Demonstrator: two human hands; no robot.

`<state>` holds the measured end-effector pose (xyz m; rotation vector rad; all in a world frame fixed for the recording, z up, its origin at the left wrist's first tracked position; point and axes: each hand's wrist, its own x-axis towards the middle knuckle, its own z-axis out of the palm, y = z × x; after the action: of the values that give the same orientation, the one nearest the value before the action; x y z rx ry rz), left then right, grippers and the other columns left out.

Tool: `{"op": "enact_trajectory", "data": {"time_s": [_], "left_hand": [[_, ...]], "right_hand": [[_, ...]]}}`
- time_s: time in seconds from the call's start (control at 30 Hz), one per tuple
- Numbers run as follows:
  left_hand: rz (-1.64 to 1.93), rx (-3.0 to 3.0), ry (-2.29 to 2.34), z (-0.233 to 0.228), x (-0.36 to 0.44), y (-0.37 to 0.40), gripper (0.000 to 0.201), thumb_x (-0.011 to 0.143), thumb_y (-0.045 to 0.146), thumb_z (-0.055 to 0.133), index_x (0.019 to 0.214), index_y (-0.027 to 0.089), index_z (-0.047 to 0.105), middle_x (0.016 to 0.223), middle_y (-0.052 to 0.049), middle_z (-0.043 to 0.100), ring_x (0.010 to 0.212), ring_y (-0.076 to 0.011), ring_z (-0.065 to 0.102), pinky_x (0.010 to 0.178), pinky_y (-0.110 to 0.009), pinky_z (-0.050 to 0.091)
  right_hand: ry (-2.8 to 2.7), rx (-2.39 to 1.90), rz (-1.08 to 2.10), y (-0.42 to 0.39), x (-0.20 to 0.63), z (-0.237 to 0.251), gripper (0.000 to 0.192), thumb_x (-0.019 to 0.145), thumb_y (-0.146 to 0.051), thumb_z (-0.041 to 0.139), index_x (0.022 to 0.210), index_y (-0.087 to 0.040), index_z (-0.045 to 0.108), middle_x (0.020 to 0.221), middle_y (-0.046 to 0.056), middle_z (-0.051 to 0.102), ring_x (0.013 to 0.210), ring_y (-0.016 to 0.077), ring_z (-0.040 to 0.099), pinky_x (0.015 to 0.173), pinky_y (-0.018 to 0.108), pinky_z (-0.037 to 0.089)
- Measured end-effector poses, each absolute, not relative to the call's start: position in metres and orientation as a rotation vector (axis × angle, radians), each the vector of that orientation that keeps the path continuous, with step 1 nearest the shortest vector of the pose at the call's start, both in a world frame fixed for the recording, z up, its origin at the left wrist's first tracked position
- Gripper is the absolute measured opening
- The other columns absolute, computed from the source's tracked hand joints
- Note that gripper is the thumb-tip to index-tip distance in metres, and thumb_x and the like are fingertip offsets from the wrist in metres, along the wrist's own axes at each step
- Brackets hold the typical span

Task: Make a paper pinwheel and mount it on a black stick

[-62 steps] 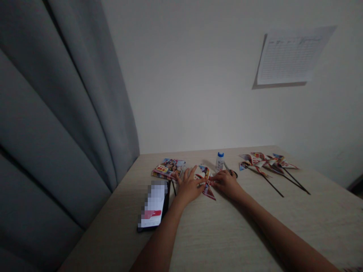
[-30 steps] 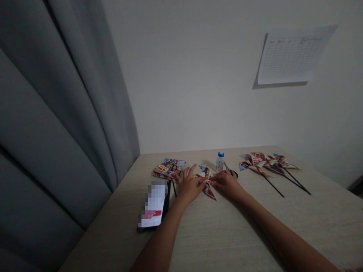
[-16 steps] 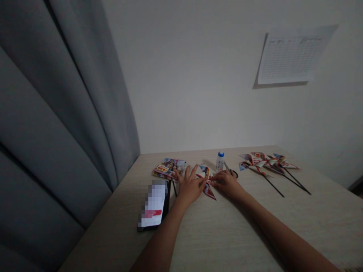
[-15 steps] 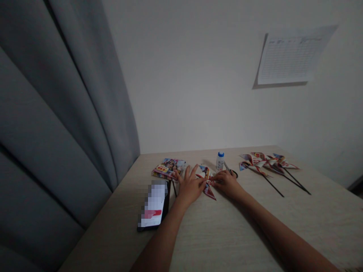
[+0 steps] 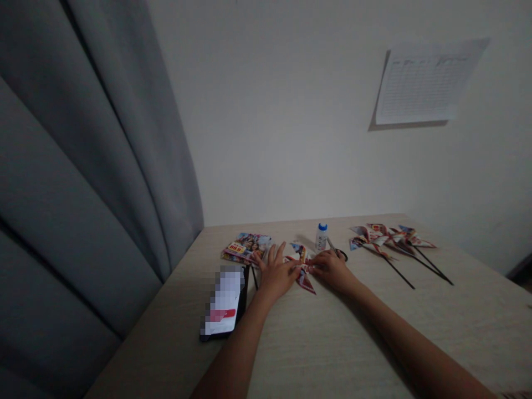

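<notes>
Hands first: your left hand (image 5: pixel 277 272) lies flat with fingers spread, pressing on the near-left side of a half-folded paper pinwheel (image 5: pixel 302 267) on the table (image 5: pixel 332 343). Your right hand (image 5: pixel 332 268) comes in from the right, fingertips bunched at the pinwheel's centre; it looks like a pinch on the folded tips, but the light is too dim to be sure.

Pinwheel sits mid-table, between both hands, lying flat, one red blade poking out toward you.

Risks as I judge them:
- Folded tips are only held by finger pressure. Lift either hand early and the blades likely spring open.
- Glue bottle (image 5: pixel 321 237) stands upright just beyond your right hand. A wrist swing to the far side could tip it onto the paper.
- Scissors (image 5: pixel 337 251) lie just beside the bottle, near your right knuckles. Easy to snag them when you pull back.
- Black stick (image 5: pixel 254 276) lies just left of your left hand, next to the phone (image 5: pixel 225 302); a sweep of that forearm could roll it or shove the phone toward the near edge.
- Stack of printed paper (image 5: pixel 247 247) lies beyond your left fingertips; sliding the hand forward could scatter it.
- Finished pinwheels (image 5: pixel 390 237) lie well apart on the far right, out of harm's way.

Dim room also makes fold alignment hard to check.
</notes>
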<state>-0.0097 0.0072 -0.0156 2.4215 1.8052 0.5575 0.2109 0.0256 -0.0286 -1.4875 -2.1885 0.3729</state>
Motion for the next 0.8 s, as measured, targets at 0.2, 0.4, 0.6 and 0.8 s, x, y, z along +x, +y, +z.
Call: {"op": "enact_trajectory", "data": {"time_s": [0.2, 0.4, 0.6, 0.8], "left_hand": [[0.57, 2.373, 1.786, -0.0159, -0.0079, 0.007, 0.033, 0.091, 0.055, 0.063, 0.124, 0.053, 0.069, 0.169, 0.005, 0.027, 0.155, -0.0413, 0.02, 0.113, -0.082, -0.009], [0.56, 2.331, 1.787, -0.0115, -0.0096, 0.006, 0.039, 0.091, 0.056, 0.064, 0.13, 0.053, 0.065, 0.17, 0.001, 0.027, 0.155, -0.0404, 0.02, 0.112, -0.083, -0.009], [0.545, 2.409, 1.812, -0.0134, -0.0103, 0.0045, 0.032, 0.096, 0.059, 0.053, 0.124, 0.056, 0.068, 0.169, 0.005, 0.029, 0.155, -0.0399, 0.021, 0.112, -0.084, -0.006], [0.541, 2.498, 1.818, -0.0095, -0.0096, 0.0025, 0.035, 0.1, 0.059, 0.044, 0.121, 0.054, 0.071, 0.168, 0.006, 0.031, 0.155, -0.0386, 0.022, 0.114, -0.08, -0.012]], "right_hand": [[-2.191, -1.461, 0.389, 0.0249, 0.2125, -0.0263, 0.031, 0.091, -0.048, 0.063, 0.11, -0.031, 0.08, 0.116, 0.008, 0.076, 0.122, 0.0338, 0.058, 0.109, 0.054, 0.03], [-2.194, -1.403, 0.416, 0.0278, 0.2167, -0.0274, 0.031, 0.088, -0.044, 0.066, 0.112, -0.03, 0.08, 0.115, 0.008, 0.077, 0.12, 0.0329, 0.06, 0.107, 0.051, 0.034], [-2.198, -1.373, 0.41, 0.0292, 0.2168, -0.0288, 0.03, 0.087, -0.038, 0.066, 0.111, -0.028, 0.08, 0.113, 0.009, 0.077, 0.118, 0.0316, 0.061, 0.107, 0.048, 0.037], [-2.198, -1.359, 0.404, 0.0303, 0.2168, -0.0303, 0.03, 0.087, -0.037, 0.066, 0.112, -0.028, 0.08, 0.113, 0.009, 0.078, 0.115, 0.0304, 0.063, 0.105, 0.046, 0.04]]}}
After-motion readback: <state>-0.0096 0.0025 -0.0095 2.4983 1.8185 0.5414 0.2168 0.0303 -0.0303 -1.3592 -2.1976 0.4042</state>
